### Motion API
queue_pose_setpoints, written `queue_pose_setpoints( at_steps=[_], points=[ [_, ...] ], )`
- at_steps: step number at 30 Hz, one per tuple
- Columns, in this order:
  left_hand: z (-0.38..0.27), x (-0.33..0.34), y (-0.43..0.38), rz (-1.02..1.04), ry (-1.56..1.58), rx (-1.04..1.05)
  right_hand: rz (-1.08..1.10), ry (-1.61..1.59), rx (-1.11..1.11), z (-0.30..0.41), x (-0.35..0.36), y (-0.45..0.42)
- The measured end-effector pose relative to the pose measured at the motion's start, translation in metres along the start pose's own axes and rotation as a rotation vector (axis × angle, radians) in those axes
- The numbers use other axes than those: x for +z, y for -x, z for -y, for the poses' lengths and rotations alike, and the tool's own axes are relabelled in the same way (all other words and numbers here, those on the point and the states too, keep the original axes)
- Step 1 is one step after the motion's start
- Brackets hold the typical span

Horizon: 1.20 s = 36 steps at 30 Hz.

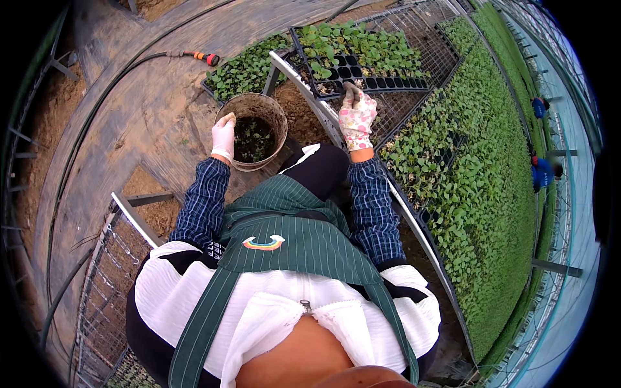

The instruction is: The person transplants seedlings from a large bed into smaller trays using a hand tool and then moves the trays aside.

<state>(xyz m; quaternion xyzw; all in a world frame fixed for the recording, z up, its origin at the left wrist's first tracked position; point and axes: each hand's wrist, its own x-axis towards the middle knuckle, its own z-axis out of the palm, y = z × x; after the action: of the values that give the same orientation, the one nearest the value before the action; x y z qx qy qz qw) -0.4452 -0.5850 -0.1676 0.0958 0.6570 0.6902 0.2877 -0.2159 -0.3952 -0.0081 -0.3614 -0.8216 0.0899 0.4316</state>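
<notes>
My left hand [223, 137], in a pale pink glove with soiled fingertips, is curled at the left rim of a round, dirt-stained bucket [279, 114]. Dark soil and small green plants lie inside that bucket. A white glove with pink flowers covers my right hand [358, 119]. Its soiled fingers are drawn together at the near edge of a black seedling tray [344, 72]; whether something is between them is hidden. Leafy seedlings [368, 46] fill the tray's far part, while several cells along the near side hold no plant.
Another seedling tray [242, 70] sits beyond the bucket. Metal-edged mesh benches [412, 29] support trays, with a wide seedling bed [465, 194] at right. A hose with an orange connector [206, 58] crosses the ground sheet. Two people in blue [543, 173] are at far right.
</notes>
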Motion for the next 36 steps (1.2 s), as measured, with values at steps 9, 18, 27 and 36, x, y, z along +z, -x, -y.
queue_pose_setpoints(
  at_steps=[9,18,27,36],
  points=[
    [0.016,-0.009,0.004,0.015,0.028,-0.069,0.270,-0.780,1.028,-0.058,0.017,-0.041],
    [0.021,-0.036,-0.006,-0.022,0.072,-0.070,0.022,-0.526,0.358,0.051,0.020,0.007],
    [-0.008,-0.046,0.005,-0.030,0.086,-0.059,0.890,0.127,-0.491,0.082,0.083,0.125],
    [-0.006,-0.018,-0.005,0.052,0.048,0.037,0.298,-0.075,-0.093,0.070,0.024,0.046]
  ],
)
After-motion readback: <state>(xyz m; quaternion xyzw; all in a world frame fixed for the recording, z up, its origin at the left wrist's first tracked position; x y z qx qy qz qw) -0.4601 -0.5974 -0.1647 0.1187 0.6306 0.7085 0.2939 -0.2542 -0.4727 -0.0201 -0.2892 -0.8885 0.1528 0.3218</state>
